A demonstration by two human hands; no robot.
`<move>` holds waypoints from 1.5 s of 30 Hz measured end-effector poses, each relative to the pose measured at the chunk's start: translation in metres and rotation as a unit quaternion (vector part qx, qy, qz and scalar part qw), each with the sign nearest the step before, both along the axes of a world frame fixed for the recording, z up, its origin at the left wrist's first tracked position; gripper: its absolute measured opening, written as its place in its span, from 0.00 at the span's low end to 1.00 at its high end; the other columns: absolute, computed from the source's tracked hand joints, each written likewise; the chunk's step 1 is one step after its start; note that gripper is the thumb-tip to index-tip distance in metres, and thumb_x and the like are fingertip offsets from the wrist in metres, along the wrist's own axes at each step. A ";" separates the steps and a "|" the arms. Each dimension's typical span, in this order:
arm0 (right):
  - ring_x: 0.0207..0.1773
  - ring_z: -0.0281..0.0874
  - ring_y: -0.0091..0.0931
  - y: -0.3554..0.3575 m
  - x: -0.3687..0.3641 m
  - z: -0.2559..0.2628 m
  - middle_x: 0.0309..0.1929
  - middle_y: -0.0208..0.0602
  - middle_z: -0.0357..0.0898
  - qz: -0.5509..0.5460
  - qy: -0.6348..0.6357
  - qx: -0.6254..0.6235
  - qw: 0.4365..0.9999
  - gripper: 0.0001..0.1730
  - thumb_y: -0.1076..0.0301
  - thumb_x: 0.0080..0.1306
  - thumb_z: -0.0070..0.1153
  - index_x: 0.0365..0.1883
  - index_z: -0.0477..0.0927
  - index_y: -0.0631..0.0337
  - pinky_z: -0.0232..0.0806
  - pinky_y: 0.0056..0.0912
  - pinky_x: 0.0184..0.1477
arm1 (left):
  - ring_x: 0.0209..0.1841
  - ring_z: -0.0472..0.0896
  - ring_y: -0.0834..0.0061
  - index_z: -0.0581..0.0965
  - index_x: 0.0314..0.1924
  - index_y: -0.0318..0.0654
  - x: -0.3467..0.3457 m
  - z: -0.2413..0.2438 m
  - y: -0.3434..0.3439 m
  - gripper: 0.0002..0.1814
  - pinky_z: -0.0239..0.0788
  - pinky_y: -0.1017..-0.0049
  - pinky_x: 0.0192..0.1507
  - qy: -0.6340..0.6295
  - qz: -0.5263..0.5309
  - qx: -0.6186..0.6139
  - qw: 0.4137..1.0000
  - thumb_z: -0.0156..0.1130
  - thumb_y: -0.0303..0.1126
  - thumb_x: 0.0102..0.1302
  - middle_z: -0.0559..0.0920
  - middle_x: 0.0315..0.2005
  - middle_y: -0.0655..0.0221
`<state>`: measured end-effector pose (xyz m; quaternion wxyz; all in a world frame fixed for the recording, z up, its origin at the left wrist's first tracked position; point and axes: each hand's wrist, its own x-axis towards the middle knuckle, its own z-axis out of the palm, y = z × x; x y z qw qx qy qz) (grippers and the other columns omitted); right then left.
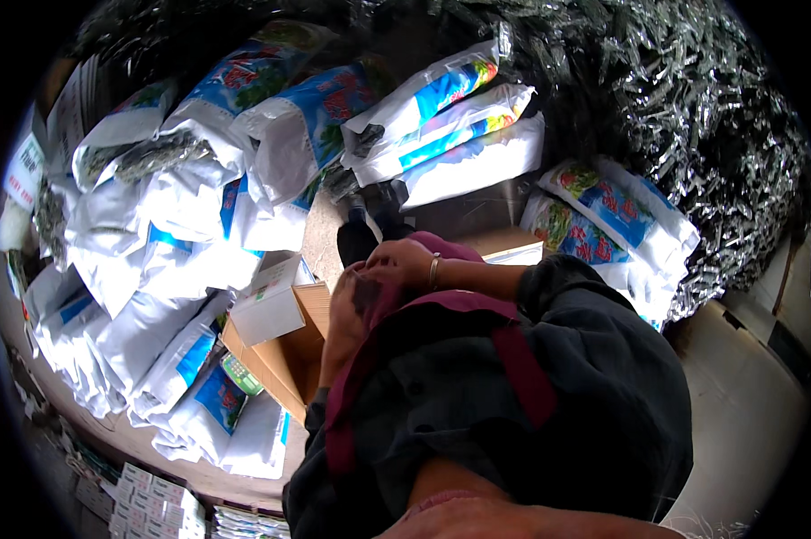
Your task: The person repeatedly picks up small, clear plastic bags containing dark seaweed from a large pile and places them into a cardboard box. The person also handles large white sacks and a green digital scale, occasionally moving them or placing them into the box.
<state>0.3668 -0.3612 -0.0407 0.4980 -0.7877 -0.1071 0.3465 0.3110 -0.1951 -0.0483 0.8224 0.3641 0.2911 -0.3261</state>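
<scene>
My right hand point(402, 263), with a bracelet at its wrist, is curled in front of my body. Close against it, fingertips near fingertips, is my left hand point(345, 310). The maroon cloth of an apron point(384, 306) lies between and beneath them. Whether the fingers pinch the cloth or some small thing is hidden by the hands and blur. An open cardboard box point(277, 360) stands just left of my left hand, with a white printed carton point(267, 303) at its upper edge.
White and blue printed plastic sacks point(176, 209) are heaped at left; more sacks point(446, 121) lie ahead and others point(601, 215) at right. Dark shiny strips point(708, 135) pile up behind. A green calculator-like object point(242, 374) rests by the box. Stacked white cartons point(153, 505) stand lower left.
</scene>
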 end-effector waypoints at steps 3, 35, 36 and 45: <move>0.29 0.73 0.30 -0.027 0.002 -0.043 0.27 0.38 0.75 -0.143 0.067 -0.008 0.987 0.12 0.61 0.50 0.52 0.29 0.76 0.58 0.65 0.29 0.34 | 0.31 0.73 0.73 0.67 0.34 0.36 0.012 -0.063 0.021 0.10 0.64 0.76 0.36 0.031 0.005 0.050 0.998 0.35 0.27 0.59 0.73 0.27 0.64; 0.21 0.74 0.29 -0.113 -0.017 -0.428 0.23 0.34 0.69 -0.801 0.373 0.181 0.431 0.11 0.63 0.58 0.47 0.32 0.66 0.62 0.54 0.20 0.13 | 0.13 0.58 0.82 0.63 0.24 0.43 0.173 -0.393 -0.067 0.10 0.51 0.82 0.16 0.037 -0.385 0.297 0.873 0.44 0.38 0.59 0.61 0.12 0.76; 0.21 0.74 0.28 -0.116 -0.020 -0.420 0.22 0.34 0.69 -0.790 0.368 0.177 0.459 0.11 0.63 0.57 0.48 0.31 0.66 0.62 0.54 0.20 0.12 | 0.12 0.59 0.83 0.62 0.22 0.43 0.169 -0.400 -0.064 0.11 0.48 0.82 0.14 0.014 -0.346 0.292 0.891 0.45 0.40 0.58 0.62 0.11 0.76; 0.17 0.71 0.26 -0.181 -0.015 -0.288 0.17 0.34 0.68 -0.784 0.267 0.193 0.527 0.10 0.64 0.55 0.50 0.24 0.65 0.59 0.54 0.19 0.12 | 0.28 0.69 0.64 0.70 0.36 0.37 0.183 -0.354 -0.094 0.15 0.60 0.70 0.28 -0.364 -0.472 0.403 0.694 0.57 0.34 0.47 0.72 0.26 0.60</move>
